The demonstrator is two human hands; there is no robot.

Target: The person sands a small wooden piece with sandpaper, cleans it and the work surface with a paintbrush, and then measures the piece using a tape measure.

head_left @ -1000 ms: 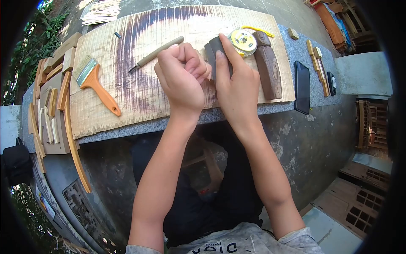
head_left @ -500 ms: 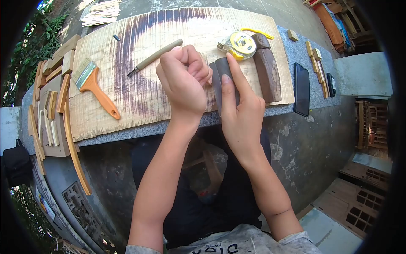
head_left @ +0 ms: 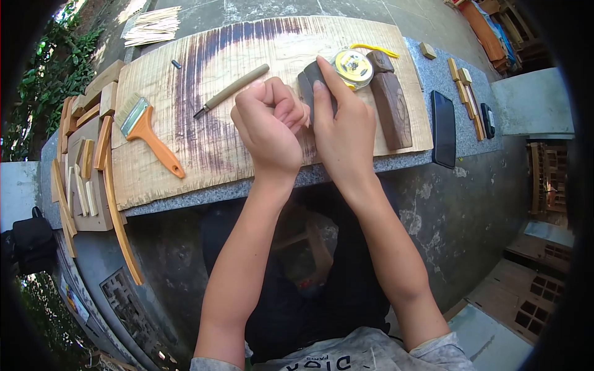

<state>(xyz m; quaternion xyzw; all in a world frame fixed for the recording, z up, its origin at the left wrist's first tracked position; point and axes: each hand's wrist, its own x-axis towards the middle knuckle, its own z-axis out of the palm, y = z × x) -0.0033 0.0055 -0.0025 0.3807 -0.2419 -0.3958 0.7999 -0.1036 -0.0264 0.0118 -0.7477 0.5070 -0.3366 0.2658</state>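
My left hand [head_left: 269, 127] is closed in a fist above the wooden board [head_left: 216, 142], its fingers curled inward. Whatever it grips is hidden by the fingers. Close beside it, my right hand [head_left: 346, 123] holds a dark grey folded sheet that looks like sandpaper [head_left: 309, 93], index finger and thumb laid along it. Just beyond the right hand lies a clear and yellow tape measure [head_left: 352, 68]. To the right of that hand rests a dark brown wooden block [head_left: 391, 111], with a smaller dark piece [head_left: 380, 60] at its far end.
A grey-handled cutting tool [head_left: 232, 91] and an orange-handled brush [head_left: 151, 136] lie on the board's left half. Wood strips [head_left: 117, 204] crowd the left edge. A phone [head_left: 443, 130] and small wood pieces [head_left: 465, 93] lie on the stone tabletop at right.
My right hand and the sandpaper have shifted away from my body and slightly left. The left hand stays closed in nearly the same place. The whole view has shifted slightly.
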